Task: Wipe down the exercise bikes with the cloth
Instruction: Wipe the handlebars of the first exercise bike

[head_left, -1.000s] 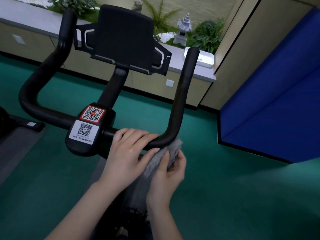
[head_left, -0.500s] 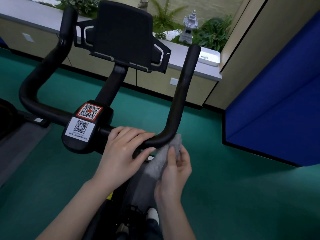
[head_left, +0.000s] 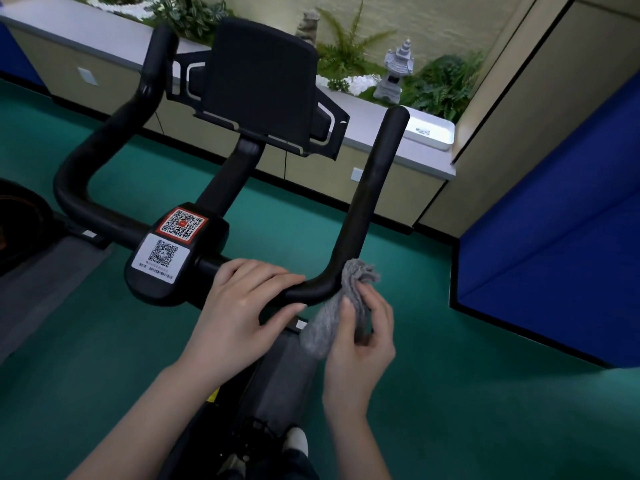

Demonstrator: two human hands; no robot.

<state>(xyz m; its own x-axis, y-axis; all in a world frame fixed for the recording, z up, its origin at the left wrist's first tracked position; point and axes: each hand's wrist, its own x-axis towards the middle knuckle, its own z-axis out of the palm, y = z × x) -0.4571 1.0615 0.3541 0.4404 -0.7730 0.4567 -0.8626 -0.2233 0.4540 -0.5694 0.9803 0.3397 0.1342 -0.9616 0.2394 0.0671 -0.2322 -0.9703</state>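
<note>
A black exercise bike fills the view, with curved handlebars [head_left: 367,188], a black console back [head_left: 259,88] and a stem block bearing two QR stickers [head_left: 169,247]. My left hand [head_left: 242,306] lies over the crossbar just right of the stem, fingers on top, thumb below. My right hand [head_left: 360,337] holds a grey cloth [head_left: 332,317] bunched against the outer side of the right handlebar bend. The cloth's top tuft sticks up beside the bar.
Green floor surrounds the bike. A low counter [head_left: 398,147] with plants, a stone lantern [head_left: 398,71] and a white box [head_left: 433,133] runs behind. A blue padded panel [head_left: 554,237] stands at right. Part of another machine [head_left: 17,230] sits at left.
My right hand has slid the cloth from under the bend toward its outer right side, and the cloth's top now pokes up beside the bar. The left hand stayed on the crossbar.
</note>
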